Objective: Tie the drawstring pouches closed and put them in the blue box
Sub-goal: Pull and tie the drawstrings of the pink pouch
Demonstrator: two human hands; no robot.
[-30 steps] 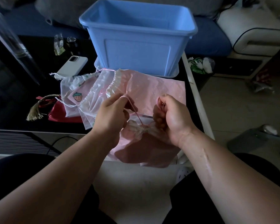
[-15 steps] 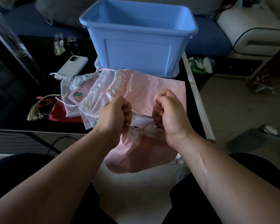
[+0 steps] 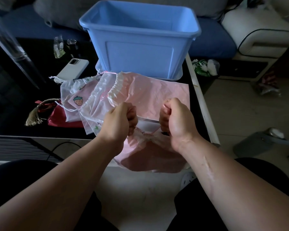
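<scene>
Hanging pink pouch point(image 3: 145, 157): is dangling past the near edge of the table point(image 3: 15, 127), its mouth gathered between both fists.
Left hand point(image 3: 119, 121): fingers are curling tight round the left end of the gathered mouth.
Right hand point(image 3: 175, 120): is clenching the right end likewise.
Blue box point(image 3: 140, 52): is standing open at the far side.
Flat pouches point(image 3: 90, 100): are lying overlapped between box and hands, toward the left.
</scene>
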